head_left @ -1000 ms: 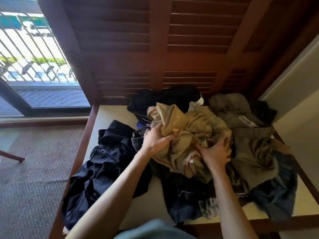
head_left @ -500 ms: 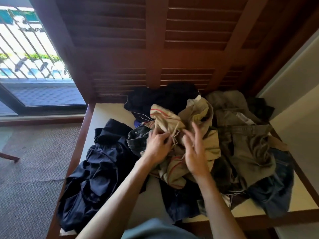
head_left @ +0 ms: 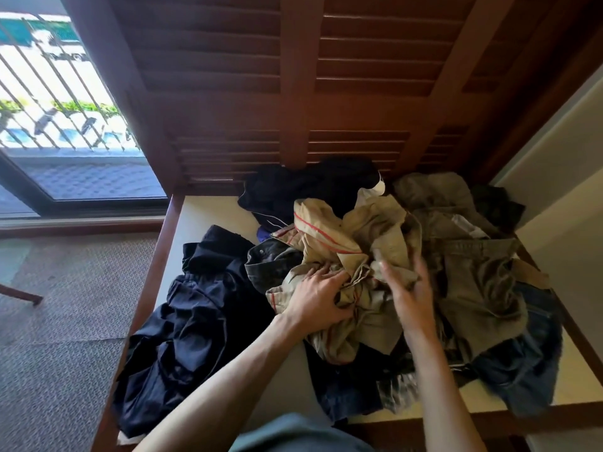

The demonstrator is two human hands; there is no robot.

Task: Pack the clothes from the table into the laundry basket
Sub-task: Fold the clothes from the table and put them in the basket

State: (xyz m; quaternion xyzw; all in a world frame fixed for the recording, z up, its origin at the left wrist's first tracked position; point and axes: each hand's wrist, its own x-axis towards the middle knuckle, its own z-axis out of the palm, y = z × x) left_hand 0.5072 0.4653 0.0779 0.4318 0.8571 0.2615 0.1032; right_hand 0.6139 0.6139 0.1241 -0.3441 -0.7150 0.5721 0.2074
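Left hand [head_left: 321, 303] grips the bunched tan garment [head_left: 352, 256] on the bench [head_left: 208, 216]; right hand [head_left: 406, 288], blurred with fingers spread, touches it just beside.

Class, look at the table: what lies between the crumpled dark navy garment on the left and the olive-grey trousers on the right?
In the head view, the crumpled tan garment with red stripes lies between the dark navy garment and the olive-grey trousers, gripped by the left hand.
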